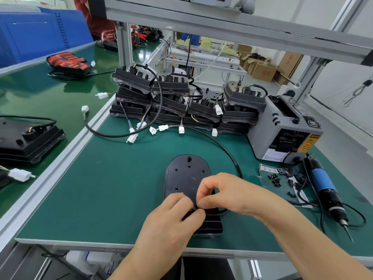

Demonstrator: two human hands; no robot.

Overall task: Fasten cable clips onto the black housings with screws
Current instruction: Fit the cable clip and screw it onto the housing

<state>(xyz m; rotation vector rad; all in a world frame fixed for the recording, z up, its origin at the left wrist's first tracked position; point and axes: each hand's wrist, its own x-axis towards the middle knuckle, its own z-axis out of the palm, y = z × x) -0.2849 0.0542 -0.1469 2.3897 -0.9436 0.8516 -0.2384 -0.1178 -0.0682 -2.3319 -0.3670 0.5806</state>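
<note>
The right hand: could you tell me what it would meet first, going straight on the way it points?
The right hand would meet the left hand almost at once: both seem to pinch the wires over the black housing, though depth is unclear.

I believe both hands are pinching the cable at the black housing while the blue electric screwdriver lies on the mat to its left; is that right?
Not quite. In the head view the blue electric screwdriver lies on the mat to the right of the black housing, not its left. The left hand and right hand do pinch the cable at the housing.
</note>
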